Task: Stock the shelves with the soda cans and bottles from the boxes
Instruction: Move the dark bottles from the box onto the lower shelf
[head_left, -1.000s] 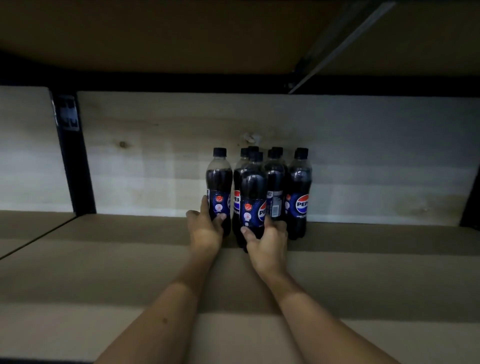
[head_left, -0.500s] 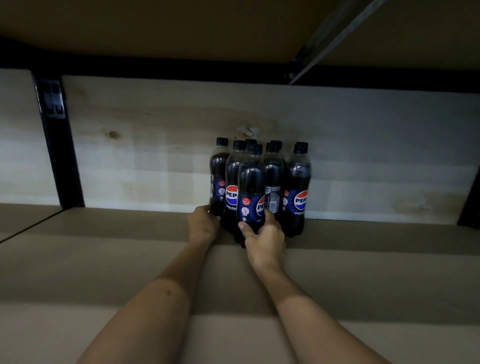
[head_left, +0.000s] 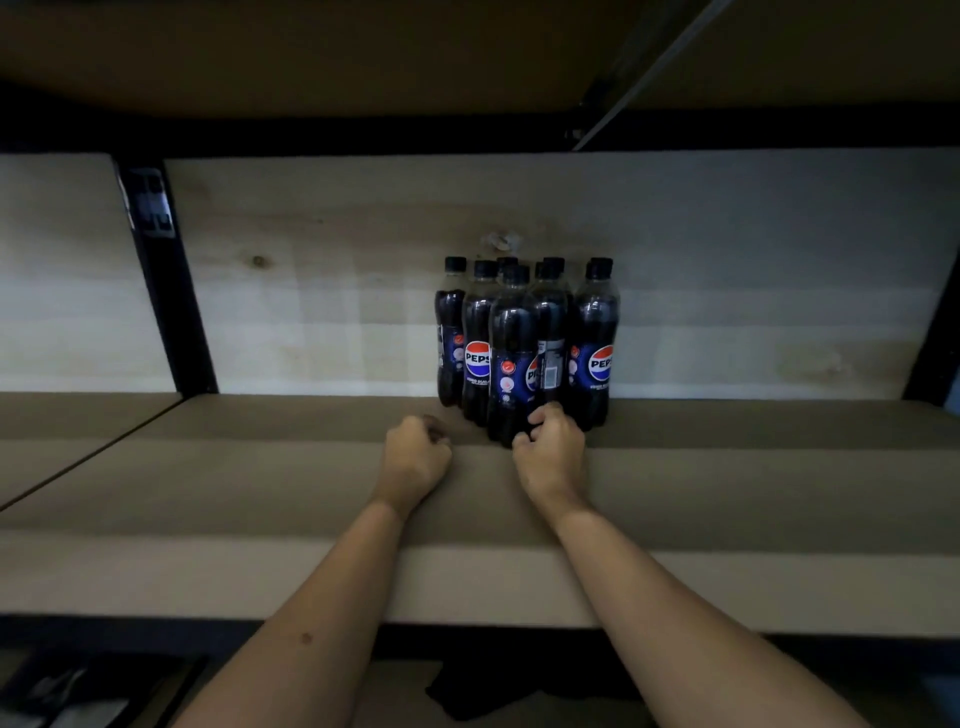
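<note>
Left hand (head_left: 415, 457) curled, holding nothing, just left of Pepsi bottle cluster (head_left: 524, 348). Right hand (head_left: 551, 454) curled at front bottle (head_left: 511, 364) base; grip unclear.

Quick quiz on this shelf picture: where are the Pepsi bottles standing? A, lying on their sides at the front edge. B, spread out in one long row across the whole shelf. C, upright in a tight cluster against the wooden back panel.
C: the Pepsi bottles stand upright, caps up, bunched together against the wooden back panel, with bare shelf on both sides.
</note>
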